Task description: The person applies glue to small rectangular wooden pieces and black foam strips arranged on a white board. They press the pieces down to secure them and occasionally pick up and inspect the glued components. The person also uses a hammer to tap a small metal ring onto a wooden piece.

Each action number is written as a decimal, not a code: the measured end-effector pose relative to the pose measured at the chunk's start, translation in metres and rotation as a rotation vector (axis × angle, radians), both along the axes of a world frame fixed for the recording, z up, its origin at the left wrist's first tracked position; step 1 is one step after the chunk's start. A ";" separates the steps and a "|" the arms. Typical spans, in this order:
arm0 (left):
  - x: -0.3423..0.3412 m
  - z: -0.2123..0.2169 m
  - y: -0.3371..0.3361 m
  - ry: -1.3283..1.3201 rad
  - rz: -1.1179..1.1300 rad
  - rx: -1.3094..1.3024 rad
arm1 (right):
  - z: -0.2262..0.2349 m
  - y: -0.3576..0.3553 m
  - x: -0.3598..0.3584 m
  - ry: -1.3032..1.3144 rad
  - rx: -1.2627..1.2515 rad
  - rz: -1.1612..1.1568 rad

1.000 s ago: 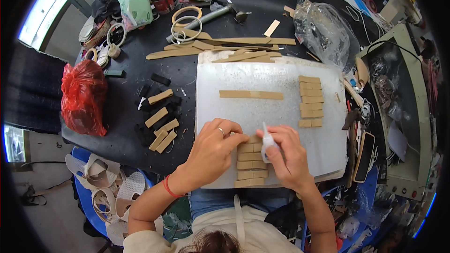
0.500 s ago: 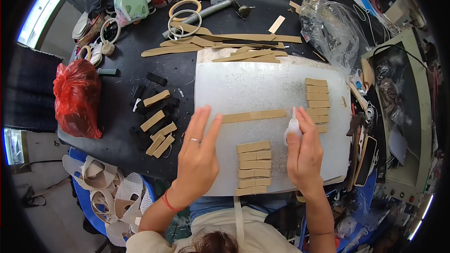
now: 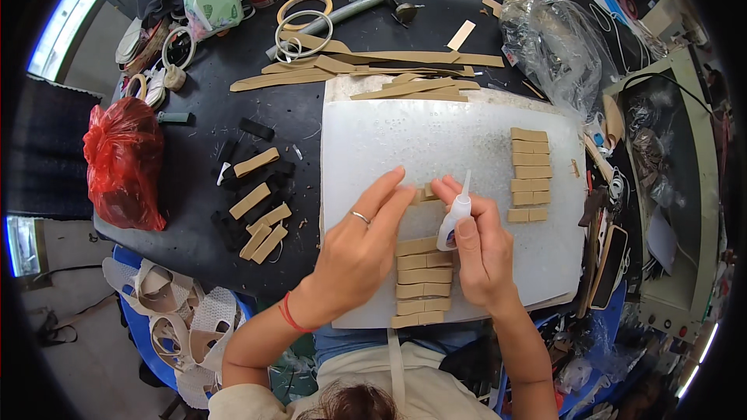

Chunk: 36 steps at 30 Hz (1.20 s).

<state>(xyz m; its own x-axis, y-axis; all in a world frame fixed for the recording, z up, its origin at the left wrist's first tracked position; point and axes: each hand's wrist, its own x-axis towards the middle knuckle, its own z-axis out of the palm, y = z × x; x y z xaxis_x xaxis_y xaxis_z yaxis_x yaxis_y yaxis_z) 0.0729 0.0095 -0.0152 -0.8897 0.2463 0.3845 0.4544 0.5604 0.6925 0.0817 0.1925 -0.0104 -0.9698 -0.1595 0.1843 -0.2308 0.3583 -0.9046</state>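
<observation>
A small white squeeze bottle (image 3: pixel 457 216) with a long thin nozzle pointing up is in the grip of my right hand (image 3: pixel 486 257). That hand's fingertips also rest on the right end of a tan strip (image 3: pixel 425 194), whose ends are folded inward to meet near its middle. My left hand (image 3: pixel 350 253) presses the strip's left end, its fingers close together and covering that part. Just below lies a column of folded tan strips (image 3: pixel 424 275) on the pale cutting board (image 3: pixel 358 140); a second column of folded strips (image 3: pixel 531 171) lies to the right.
Long tan strips (image 3: pixel 412 57) lie behind the board near a hammer (image 3: pixel 342 15) and rolls of tape (image 3: pixel 303 12). Black and tan loops (image 3: pixel 253 201) are left of it, beside a red plastic bag (image 3: pixel 124 163). Clear plastic (image 3: pixel 548 47) lies at the back right.
Both hands have moved inward toward each other. The strip, flat and outstretched before, now has its ends folded in under my fingers. The bottle has moved left with my right hand.
</observation>
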 end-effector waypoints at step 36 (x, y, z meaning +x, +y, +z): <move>-0.010 0.014 -0.006 0.150 -0.141 -0.476 | 0.014 0.002 -0.010 -0.074 0.177 -0.001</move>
<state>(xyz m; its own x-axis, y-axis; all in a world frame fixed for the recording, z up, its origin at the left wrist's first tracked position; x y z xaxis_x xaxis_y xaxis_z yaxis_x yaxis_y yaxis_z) 0.0627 0.0030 -0.0016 -0.7790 0.5384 0.3215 0.6228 0.7239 0.2967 0.0719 0.1948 0.0040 -0.9798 -0.1825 0.0817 -0.1659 0.5137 -0.8418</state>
